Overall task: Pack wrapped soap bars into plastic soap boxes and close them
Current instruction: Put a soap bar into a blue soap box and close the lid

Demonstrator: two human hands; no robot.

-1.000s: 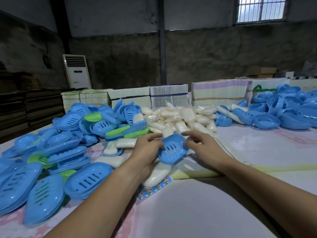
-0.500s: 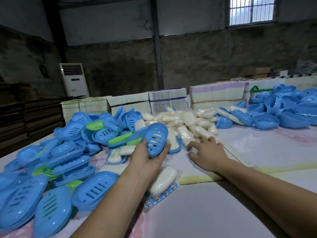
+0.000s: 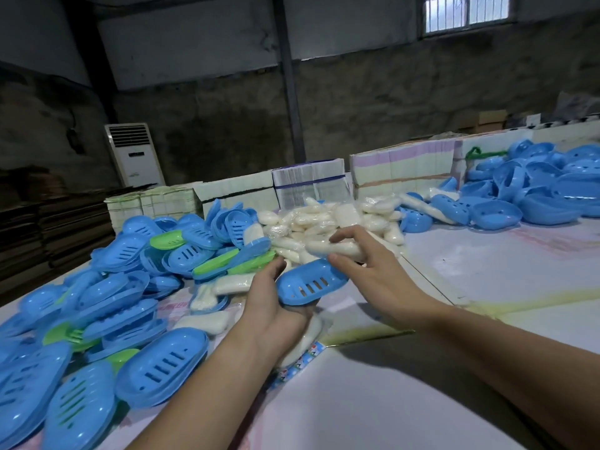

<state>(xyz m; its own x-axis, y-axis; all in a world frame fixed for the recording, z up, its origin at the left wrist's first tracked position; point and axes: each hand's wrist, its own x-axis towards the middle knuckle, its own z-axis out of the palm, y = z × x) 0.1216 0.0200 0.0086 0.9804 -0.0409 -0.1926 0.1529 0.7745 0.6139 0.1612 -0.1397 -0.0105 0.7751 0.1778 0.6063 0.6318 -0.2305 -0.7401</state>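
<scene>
Left hand [image 3: 276,306] grips a blue soap box [image 3: 311,282] from below, fingers curled round its near end, slotted side facing camera; whether anything sits inside it can't be told, the inside is turned away. Right hand [image 3: 373,271] pinches a wrapped soap bar [image 3: 337,248] between thumb and fingers, just above the box's far rim; bar is blurred and partly covered by the fingers. Another wrapped bar [image 3: 308,332] lies on the counter [image 3: 373,401] under the left hand, mostly hidden by it. Behind the hands, a heap of wrapped bars [image 3: 324,219], edges hard to separate. Left side: a pile of blue and green boxes [image 3: 136,287], cut off at the frame's left and bottom edges; a few loose bars [image 3: 233,284] lie among them, one resting in an open half. Far right: a second blue pile [image 3: 535,190], cut off at the right edge. Stacks of flat card [image 3: 402,170] line the counter's back. Both forearms leave the frame at the bottom.
</scene>
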